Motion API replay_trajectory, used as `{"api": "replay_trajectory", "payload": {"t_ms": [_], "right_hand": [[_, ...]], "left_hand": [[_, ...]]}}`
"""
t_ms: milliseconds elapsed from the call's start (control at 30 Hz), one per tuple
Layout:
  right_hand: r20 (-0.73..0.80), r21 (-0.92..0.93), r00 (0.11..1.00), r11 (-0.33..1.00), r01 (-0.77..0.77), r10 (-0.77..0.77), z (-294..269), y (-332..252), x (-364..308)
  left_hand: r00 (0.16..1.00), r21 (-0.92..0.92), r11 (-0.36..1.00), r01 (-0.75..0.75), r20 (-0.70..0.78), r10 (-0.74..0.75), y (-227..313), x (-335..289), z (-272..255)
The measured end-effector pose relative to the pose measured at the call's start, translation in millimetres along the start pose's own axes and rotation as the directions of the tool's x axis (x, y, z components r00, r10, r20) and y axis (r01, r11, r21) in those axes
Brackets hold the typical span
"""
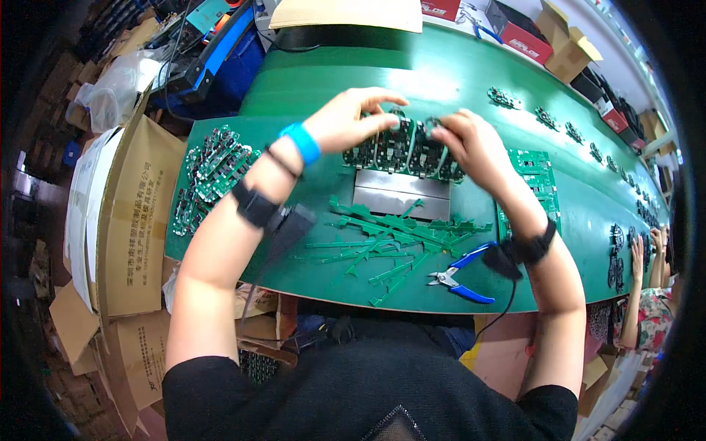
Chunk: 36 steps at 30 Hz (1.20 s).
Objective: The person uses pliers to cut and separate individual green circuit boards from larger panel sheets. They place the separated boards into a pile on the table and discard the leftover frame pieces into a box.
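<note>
My left hand (351, 121) and my right hand (474, 147) hold a green circuit board panel (397, 154) made of several dark, component-covered boards side by side. The left thumb and fingers close on its upper left part, while the right fingers pinch near its upper right; the fingertips are slightly blurred. Just below the panel lies a flat grey metal block (401, 195). Green board offcut strips (397, 237) are strewn between the block and the table's near edge. Blue-handled cutting pliers (465, 275) rest beside them, below my right forearm.
A heap of populated circuit boards (213, 173) lies left on the green table (331, 73). Another green board panel (535, 180) sits beyond my right forearm. Small boards (573, 132) run in a line along the far right. A co-worker's hands (638, 257) are at the right; a large carton (136, 220) stands left.
</note>
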State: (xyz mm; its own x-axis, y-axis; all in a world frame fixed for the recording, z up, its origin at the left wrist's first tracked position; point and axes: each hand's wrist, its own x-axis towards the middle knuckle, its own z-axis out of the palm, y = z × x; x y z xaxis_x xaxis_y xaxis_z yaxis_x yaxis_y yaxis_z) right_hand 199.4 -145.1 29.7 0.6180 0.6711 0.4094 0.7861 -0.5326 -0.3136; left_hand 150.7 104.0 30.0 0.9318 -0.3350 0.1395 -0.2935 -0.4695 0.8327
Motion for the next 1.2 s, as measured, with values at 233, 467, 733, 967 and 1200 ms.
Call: {"api": "replay_trajectory", "payload": {"t_ms": [233, 467, 733, 967, 1200], "right_hand": [[0.389, 0.242, 0.878, 0.889, -0.390, 0.279, 41, 54, 35], [0.386, 0.329, 0.876, 0.843, -0.425, 0.291, 43, 55, 32], [0.053, 0.432, 0.974, 0.874, -0.223, 0.222, 21, 47, 34], [0.084, 0.530, 0.977, 0.821, -0.211, 0.197, -33, -8, -10], [0.202, 0.530, 0.934, 0.768, -0.358, 0.296, -35, -24, -61]], "left_hand": [[0.942, -0.314, 0.901, 0.300, 0.245, -0.229, -64, 50, -7], [0.922, -0.565, 0.752, 0.341, 0.044, -0.385, -71, 30, -24], [0.865, -0.534, 0.813, 0.234, -0.268, -0.425, -49, 4, -52], [0.838, -0.739, 0.664, 0.115, -0.287, -0.464, -17, 88, -49], [0.796, -0.836, 0.520, 0.175, -0.191, -0.575, -19, 200, 33]]}}
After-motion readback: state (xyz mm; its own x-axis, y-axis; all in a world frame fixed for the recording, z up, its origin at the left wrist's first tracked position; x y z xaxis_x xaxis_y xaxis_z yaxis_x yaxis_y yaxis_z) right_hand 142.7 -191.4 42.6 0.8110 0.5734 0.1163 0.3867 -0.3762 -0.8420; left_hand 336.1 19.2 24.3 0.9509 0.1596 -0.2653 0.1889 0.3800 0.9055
